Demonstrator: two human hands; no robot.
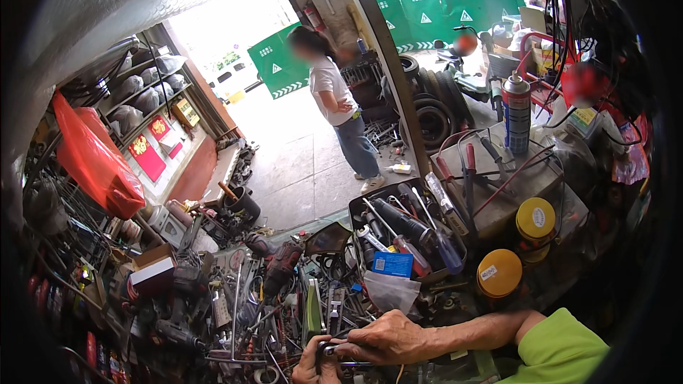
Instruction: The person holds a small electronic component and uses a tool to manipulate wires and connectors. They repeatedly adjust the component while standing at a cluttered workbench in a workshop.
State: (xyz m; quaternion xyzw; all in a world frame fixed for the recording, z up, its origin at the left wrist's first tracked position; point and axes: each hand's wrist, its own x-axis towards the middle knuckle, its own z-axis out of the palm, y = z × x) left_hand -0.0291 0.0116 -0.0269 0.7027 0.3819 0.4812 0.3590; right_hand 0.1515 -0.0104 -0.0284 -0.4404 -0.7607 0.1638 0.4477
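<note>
The right forearm [466, 336] is stretched leftward from the lower right, its upper end covered by a bright green sleeve [562, 347]. The right hand [384, 336] is held back upward, its fingers bent and pointed toward the left hand [313, 365]; how firmly they are closed is hidden by the hand itself. The left hand is raised at the lower edge, fingers curled, its wrist cut off.
</note>
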